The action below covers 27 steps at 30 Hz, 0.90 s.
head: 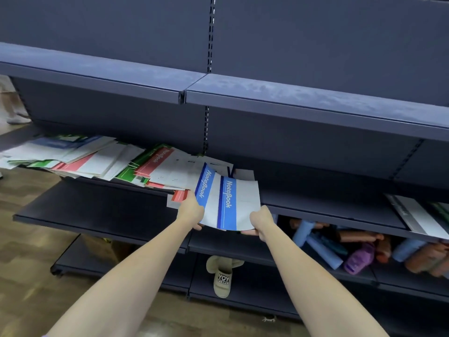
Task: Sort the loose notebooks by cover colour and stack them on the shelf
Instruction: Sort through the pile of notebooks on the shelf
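Note:
Two blue-banded notebooks [228,203] marked "NoteBook" overlap in front of the middle shelf [97,190]. My left hand [190,210] grips their lower left edge. My right hand [262,221] grips the lower right corner, fingers underneath. A loose heap of notebooks [97,159] with red, green and blue bands spreads along the shelf to the left. One red-banded notebook [179,197] hangs over the shelf edge beside my left hand.
An upper shelf [267,93] juts out above the heap. On the right a grey-white notebook [418,217] lies at the shelf edge. A lower shelf holds rolled blue, brown and purple items [352,249]. A beige slipper [222,276] sits on the bottom shelf.

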Each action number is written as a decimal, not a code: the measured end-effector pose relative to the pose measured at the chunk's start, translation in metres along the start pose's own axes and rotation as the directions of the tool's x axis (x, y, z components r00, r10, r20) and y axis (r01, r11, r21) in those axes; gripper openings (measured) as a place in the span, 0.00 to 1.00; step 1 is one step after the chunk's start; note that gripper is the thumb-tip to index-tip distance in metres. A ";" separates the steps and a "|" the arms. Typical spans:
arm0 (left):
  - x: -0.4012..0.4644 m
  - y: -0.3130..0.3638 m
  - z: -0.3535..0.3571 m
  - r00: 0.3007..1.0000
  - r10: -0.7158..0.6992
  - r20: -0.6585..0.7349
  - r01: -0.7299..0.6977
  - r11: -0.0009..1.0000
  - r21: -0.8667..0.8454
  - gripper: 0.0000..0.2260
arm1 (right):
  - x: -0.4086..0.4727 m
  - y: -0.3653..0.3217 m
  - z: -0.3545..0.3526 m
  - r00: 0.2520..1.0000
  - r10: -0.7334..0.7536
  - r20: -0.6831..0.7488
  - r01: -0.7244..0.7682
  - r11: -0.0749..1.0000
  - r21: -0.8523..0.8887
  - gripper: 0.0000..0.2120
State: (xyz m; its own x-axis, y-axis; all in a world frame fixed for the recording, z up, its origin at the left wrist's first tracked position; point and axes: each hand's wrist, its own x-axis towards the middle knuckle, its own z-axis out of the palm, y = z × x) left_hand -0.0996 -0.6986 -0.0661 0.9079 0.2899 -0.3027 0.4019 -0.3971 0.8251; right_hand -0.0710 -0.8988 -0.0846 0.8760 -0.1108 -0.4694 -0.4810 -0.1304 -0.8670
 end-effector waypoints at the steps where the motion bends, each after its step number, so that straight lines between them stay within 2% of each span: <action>1: -0.001 -0.002 0.001 1.000 0.006 0.001 -0.006 1.000 -0.011 0.17 | -0.001 0.001 -0.001 1.000 -0.007 -0.011 0.007 1.000 0.002 0.11; 8: -0.006 -0.003 0.010 0.995 0.090 -0.038 -0.087 0.994 0.072 0.15 | -0.007 0.009 -0.016 0.997 -0.045 -0.063 0.049 0.997 0.067 0.15; 13: -0.016 0.013 0.037 0.990 0.138 -0.018 -0.135 0.983 0.125 0.15 | -0.010 0.021 -0.058 0.987 -0.096 -0.129 0.105 0.992 0.064 0.16; 20: -0.050 0.067 0.125 0.969 0.233 0.085 -0.246 0.947 0.205 0.13 | -0.026 0.046 -0.169 0.956 -0.076 -0.284 0.129 0.977 0.172 0.17; 27: -0.106 0.122 0.245 0.944 0.253 0.211 -0.290 0.942 0.169 0.10 | -0.058 0.086 -0.299 0.906 0.044 -0.420 0.157 0.889 0.430 0.14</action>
State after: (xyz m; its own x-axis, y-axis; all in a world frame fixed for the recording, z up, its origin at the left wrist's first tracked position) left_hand -0.1176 -0.9906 -0.0506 0.9841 -0.0102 -0.1774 0.1352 -0.6052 0.7845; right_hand -0.1737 -1.1981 -0.0815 0.7582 -0.5204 -0.3930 -0.2756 0.2905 -0.9163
